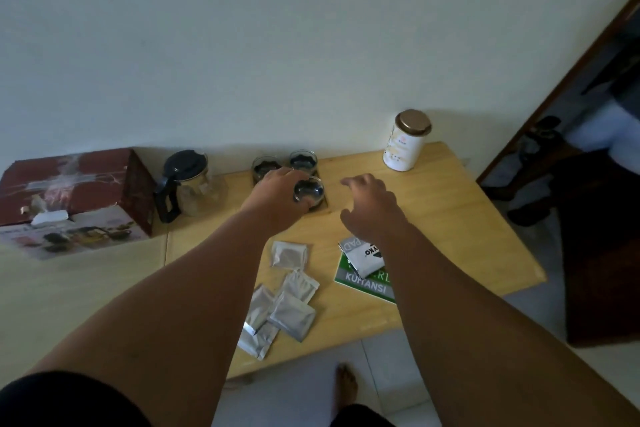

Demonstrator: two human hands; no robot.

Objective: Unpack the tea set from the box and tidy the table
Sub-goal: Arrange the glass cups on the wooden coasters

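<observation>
- Nearest the camera are the two bare forearms, reaching forward over the wooden table [450, 204]; a bare foot [346, 381] shows on the floor tiles below.
- The left hand [277, 196] is closed from above on a glass cup [309, 191], fingers wrapped over its rim; whether the cup rests on the table or is just lifted I cannot tell.
- The right hand [372, 210] hovers just beside that grip, fingers spread and curled, holding nothing.
- Just beyond the gripped cup stand two more cups [284, 165], close together; the teapot [185, 184] is further to its left, and past that the box [76, 201], closed.
- On the near side of the grip lie silver sachets [284, 302] and a green booklet [363, 284] with a torn wrapper on it; a tin [408, 140] stands well apart to the right.
- Step in hand, as I judge it: setting the third cup in with the others.
- The next move likely calls for a steady set-down close to the pair without knocking glass on glass, then gathering the loose sachets and wrapper.
</observation>
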